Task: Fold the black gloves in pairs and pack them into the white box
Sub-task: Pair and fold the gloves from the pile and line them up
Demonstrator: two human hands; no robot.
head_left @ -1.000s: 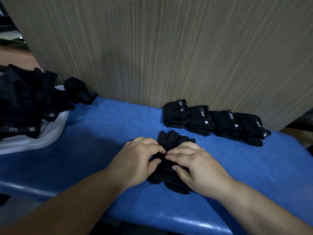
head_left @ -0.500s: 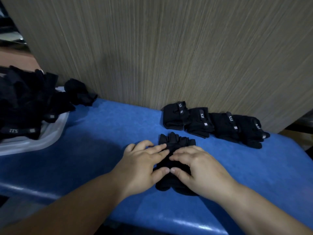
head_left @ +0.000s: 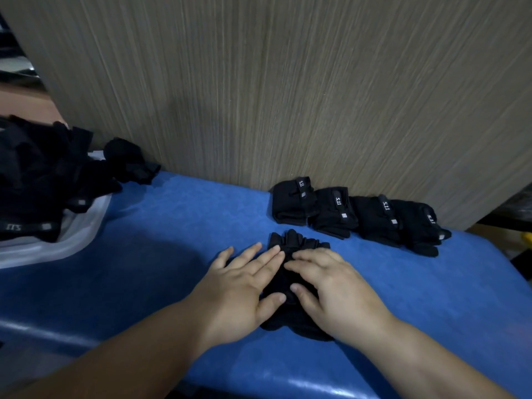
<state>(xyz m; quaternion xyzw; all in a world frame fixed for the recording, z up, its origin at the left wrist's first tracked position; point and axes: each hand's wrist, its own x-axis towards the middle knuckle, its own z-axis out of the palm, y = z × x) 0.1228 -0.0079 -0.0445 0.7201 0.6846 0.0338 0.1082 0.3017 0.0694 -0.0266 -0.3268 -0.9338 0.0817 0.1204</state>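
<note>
A pair of black gloves lies flat on the blue table in front of me, fingers pointing away. My left hand rests flat on its left side, fingers spread. My right hand presses flat on its right side; the thumbs nearly meet over the gloves. A row of folded black glove pairs lies behind, against the wall. At the far left a white box holds a heap of loose black gloves.
A wood-grain panel wall rises straight behind the table. One loose glove lies beside the box by the wall. The table's front edge runs just under my forearms.
Both hands have gone from pinching the gloves with curled fingers to lying flat and spread on them. The gloves now lie flatter.
</note>
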